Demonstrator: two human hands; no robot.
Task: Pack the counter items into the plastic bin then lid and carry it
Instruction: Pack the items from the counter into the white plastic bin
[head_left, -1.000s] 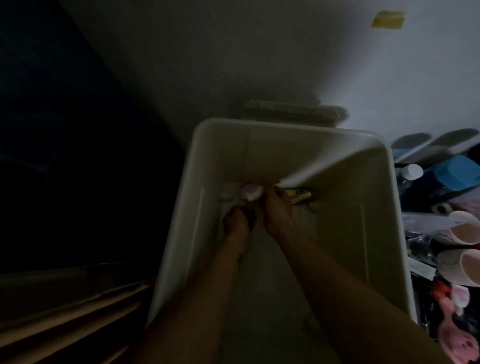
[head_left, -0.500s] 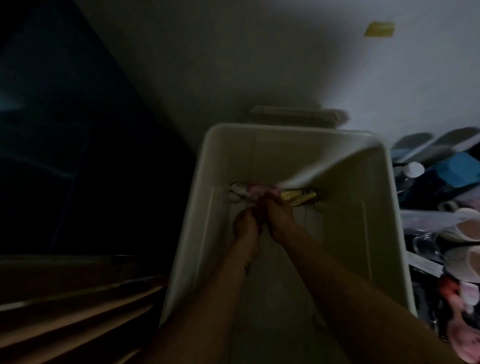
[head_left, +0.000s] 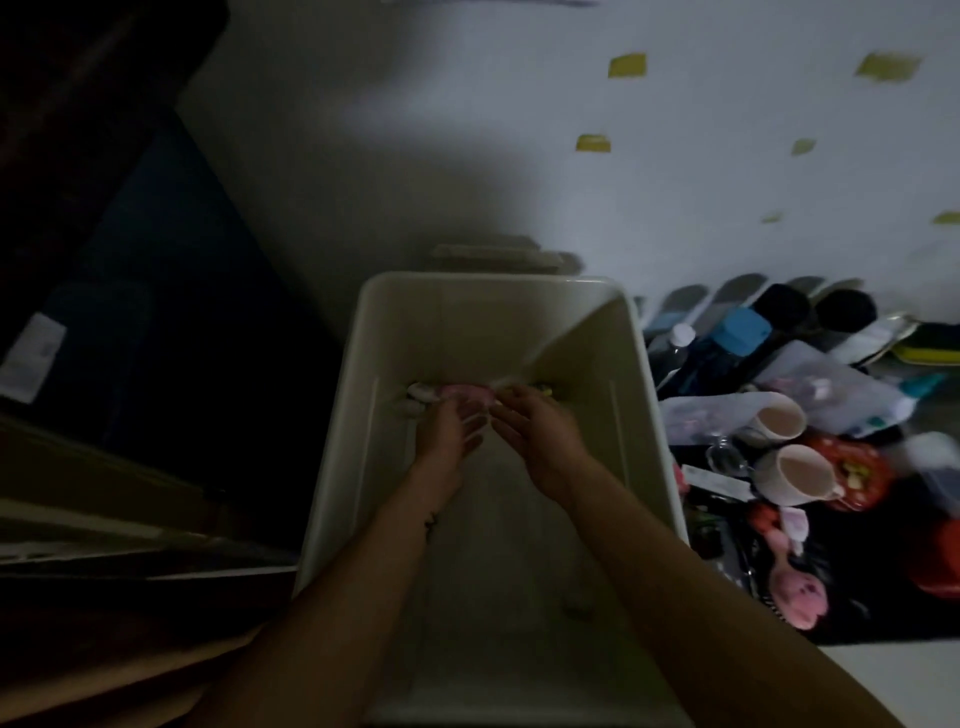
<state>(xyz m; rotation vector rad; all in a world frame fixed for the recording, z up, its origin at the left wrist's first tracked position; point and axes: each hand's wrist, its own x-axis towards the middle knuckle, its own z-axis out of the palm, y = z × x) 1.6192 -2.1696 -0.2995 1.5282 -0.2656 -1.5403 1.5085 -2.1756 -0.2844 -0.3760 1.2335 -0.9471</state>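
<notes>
We look down into a white plastic bin (head_left: 337, 415) that fills the lower middle of the view, its long axis running from 6 o'clock to 12 o'clock. Both forearms reach in from 6 o'clock. The left hand (head_left: 447, 431) and the right hand (head_left: 540, 436) sit side by side above the floor of the bin, near its 12 o'clock end. Each grip is released: the fingers are stretched out and loosely spread, and we see nothing held in either hand.

Just beyond the fingertips, against the far wall, lie three small things in a row. A white item (head_left: 420, 396) is at 9 o'clock, a pink item (head_left: 462, 389) is in the middle, and a yellow item (head_left: 544, 387) is at 3 o'clock, partly behind the right hand. The picture is too dim and blurred for us to tell whether the left fingers touch the pink item.

At 3 o'clock of the bin, the bench (head_left: 857, 613) carries a crowd of things: two mugs (head_left: 797, 475), a blue-lidded container (head_left: 740, 330), a white-capped bottle (head_left: 681, 335) and a pink toy (head_left: 698, 597). Yellow notes (head_left: 627, 66) dot the wall (head_left: 467, 156) at 12 o'clock.
</notes>
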